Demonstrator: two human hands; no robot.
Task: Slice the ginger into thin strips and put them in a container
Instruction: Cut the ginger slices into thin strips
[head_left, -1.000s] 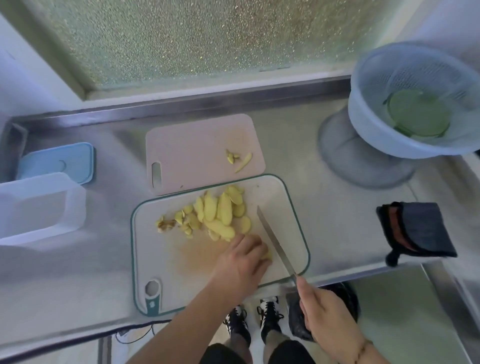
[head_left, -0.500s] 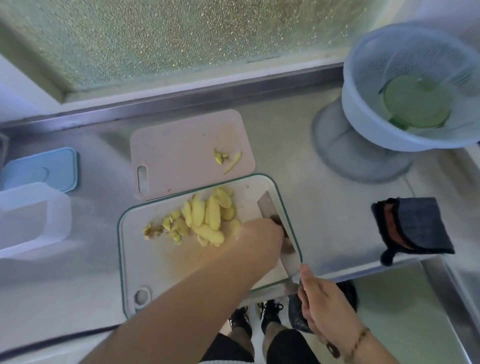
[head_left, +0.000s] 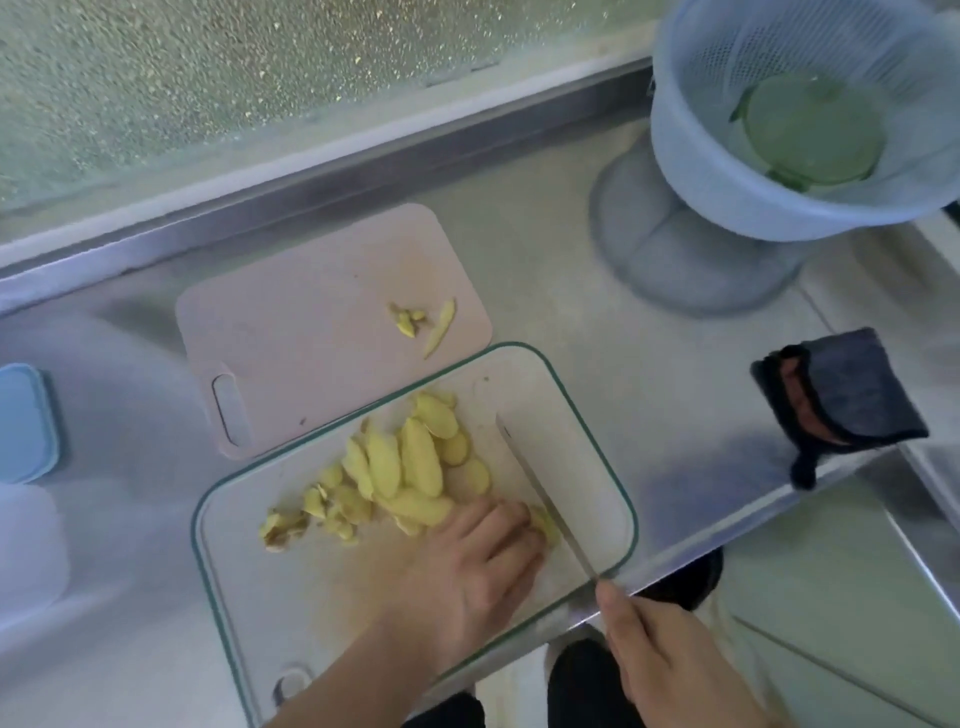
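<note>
A pile of pale yellow ginger slices (head_left: 400, 467) lies on the white cutting board with a green rim (head_left: 587, 410). My left hand (head_left: 467, 566) rests on the board with curled fingers holding down a small ginger piece (head_left: 545, 525) next to the blade. My right hand (head_left: 670, 660) grips the handle of a knife (head_left: 540, 488), whose thin blade stands on edge just right of my left fingertips. A clear plastic container (head_left: 26, 545) sits at the far left edge, mostly out of view.
A pink cutting board (head_left: 311, 332) behind holds a few ginger scraps (head_left: 426, 325). A blue lid (head_left: 23, 421) lies at the left. A pale blue colander (head_left: 800, 119) stands at the back right. A dark folded cloth (head_left: 836, 395) lies by the counter's front edge.
My left hand pulled back from the knife blade to the ginger piece beside it. The knife turned from lying flat to standing on edge. The view shifted a little.
</note>
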